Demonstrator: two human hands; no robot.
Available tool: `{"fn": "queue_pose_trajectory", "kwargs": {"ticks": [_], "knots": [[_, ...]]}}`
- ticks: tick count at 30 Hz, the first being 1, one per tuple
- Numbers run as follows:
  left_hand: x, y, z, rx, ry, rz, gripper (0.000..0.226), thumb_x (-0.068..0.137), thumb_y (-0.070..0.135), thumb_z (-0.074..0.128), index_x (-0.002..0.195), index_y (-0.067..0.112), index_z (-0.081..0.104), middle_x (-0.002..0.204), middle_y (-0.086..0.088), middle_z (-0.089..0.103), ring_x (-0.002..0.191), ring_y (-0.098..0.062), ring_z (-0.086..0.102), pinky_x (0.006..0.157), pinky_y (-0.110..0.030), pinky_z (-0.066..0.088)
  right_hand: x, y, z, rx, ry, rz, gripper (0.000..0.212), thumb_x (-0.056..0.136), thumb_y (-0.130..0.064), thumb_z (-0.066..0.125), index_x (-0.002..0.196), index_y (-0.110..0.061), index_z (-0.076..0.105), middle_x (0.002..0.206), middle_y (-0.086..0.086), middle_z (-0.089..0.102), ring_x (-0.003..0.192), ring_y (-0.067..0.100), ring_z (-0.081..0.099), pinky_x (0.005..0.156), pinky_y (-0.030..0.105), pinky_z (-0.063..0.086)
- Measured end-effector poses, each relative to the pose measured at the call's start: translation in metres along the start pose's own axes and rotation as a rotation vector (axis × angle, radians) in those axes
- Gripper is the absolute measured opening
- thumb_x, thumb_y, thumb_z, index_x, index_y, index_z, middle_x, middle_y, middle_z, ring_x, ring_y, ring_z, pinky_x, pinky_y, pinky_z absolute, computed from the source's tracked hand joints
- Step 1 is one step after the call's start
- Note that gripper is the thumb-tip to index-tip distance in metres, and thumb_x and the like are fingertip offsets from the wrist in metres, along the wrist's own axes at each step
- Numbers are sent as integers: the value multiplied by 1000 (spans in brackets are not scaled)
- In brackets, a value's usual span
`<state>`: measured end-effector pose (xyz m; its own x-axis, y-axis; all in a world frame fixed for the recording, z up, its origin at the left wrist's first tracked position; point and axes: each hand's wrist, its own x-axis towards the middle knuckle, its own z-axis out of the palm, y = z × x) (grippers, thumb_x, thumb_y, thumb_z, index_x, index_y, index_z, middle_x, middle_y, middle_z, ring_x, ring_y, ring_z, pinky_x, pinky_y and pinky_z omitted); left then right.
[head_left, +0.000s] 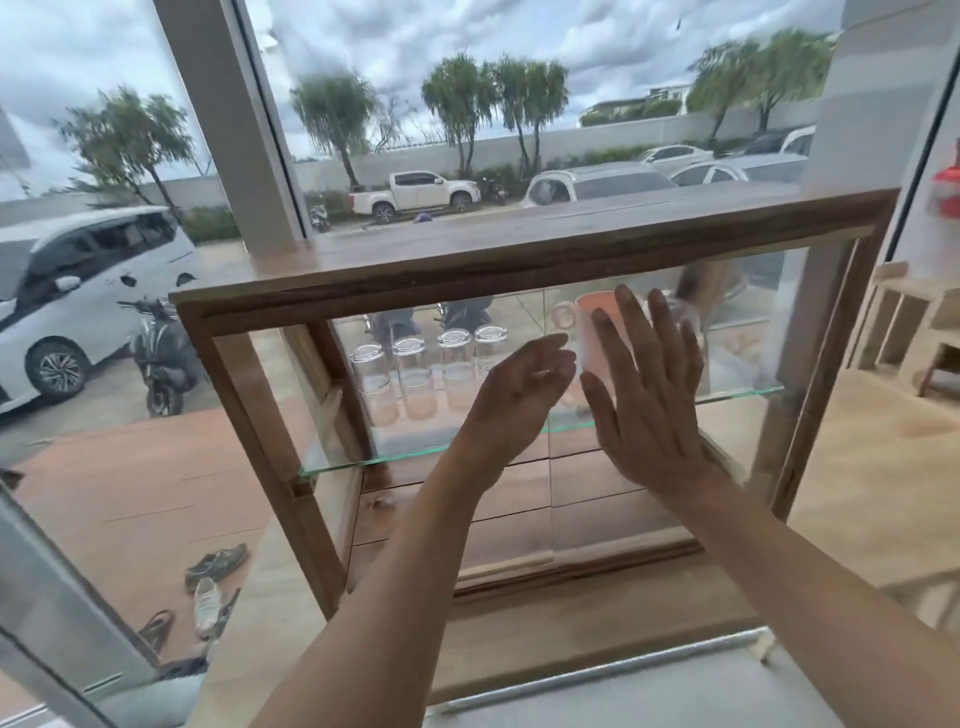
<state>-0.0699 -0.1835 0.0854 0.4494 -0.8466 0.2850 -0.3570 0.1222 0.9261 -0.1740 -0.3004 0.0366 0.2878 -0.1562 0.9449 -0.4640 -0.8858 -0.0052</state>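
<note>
A wooden cabinet (535, 254) with sliding glass doors stands on a light wooden counter by the window. My right hand (649, 395) lies flat with straight fingers against the glass door (748, 332). My left hand (519, 389) is beside it, fingers straight and pointing right, at the door's edge near the middle. Inside, on a glass shelf (363, 462), several clear glasses (415, 374) stand upside down in a row. A pale pink mug (587, 332) stands behind my right hand, partly hidden by it.
The counter (862, 467) runs on to the right, where a small wooden rack (914, 332) stands. The big window (104, 208) is right behind and left of the cabinet. Outside are parked cars, scooters and shoes on the ground.
</note>
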Motion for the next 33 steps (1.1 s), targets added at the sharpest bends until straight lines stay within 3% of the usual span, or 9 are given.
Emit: {"fn": "queue_pose_trajectory", "kwargs": {"ticks": [5,9,15,20,22,24,27,30,33], "knots": [[5,-4,6,-141,-39,2,23,100,0,49,114,1,68,102,-9,77,99,-24,75,92,-35,60,-2,10,11,-8,-19,-8,56,101,-32,36,154,-21,22,162,9,23,153,26,7,117,60,19],[3,-4,-5,-157,55,-16,10,91,1,66,100,0,71,94,-15,80,85,-26,79,83,-38,63,-2,12,14,-22,-10,-15,59,101,-36,34,155,-26,14,162,7,20,154,21,1,118,58,17],[-28,-15,-58,-133,261,-48,13,93,1,63,87,9,70,81,-4,81,78,-24,79,74,-33,63,-2,12,13,-31,25,-16,55,100,-34,36,152,-18,28,160,11,28,154,20,3,119,53,12],[-64,-22,-117,-67,512,-24,10,93,3,63,88,10,66,77,-4,78,72,-20,77,69,-34,59,-1,9,11,-33,30,-12,59,99,-32,38,154,-22,22,160,11,26,154,19,0,119,53,14],[-72,-20,-126,-11,563,-15,2,93,4,64,94,5,65,78,-7,75,65,-10,74,70,-32,58,-1,8,10,-28,33,-10,60,98,-32,38,155,-24,18,161,11,24,154,19,0,118,55,15],[-77,-18,-126,77,604,-3,12,93,9,66,103,2,63,81,-5,73,62,1,70,68,-24,57,-1,6,9,-12,27,1,61,99,-32,38,155,-25,16,161,13,25,154,19,0,118,57,16],[-86,-20,-119,334,729,43,29,94,20,66,118,10,55,100,-4,70,84,-3,68,77,-23,53,-1,1,6,7,25,16,60,98,-31,38,155,-24,18,160,16,27,154,21,2,118,59,17],[-97,-23,-106,779,876,372,40,94,16,62,129,0,52,124,-20,58,116,-30,54,100,-38,45,-2,-5,4,14,28,46,59,99,-31,38,154,-21,21,161,17,26,153,27,8,117,61,19],[-95,-23,-89,1029,800,593,52,92,19,61,136,-6,50,140,-25,49,133,-37,46,114,-43,36,-3,-13,3,28,23,44,58,100,-34,35,154,-22,19,161,16,25,152,31,12,117,61,18]]}}
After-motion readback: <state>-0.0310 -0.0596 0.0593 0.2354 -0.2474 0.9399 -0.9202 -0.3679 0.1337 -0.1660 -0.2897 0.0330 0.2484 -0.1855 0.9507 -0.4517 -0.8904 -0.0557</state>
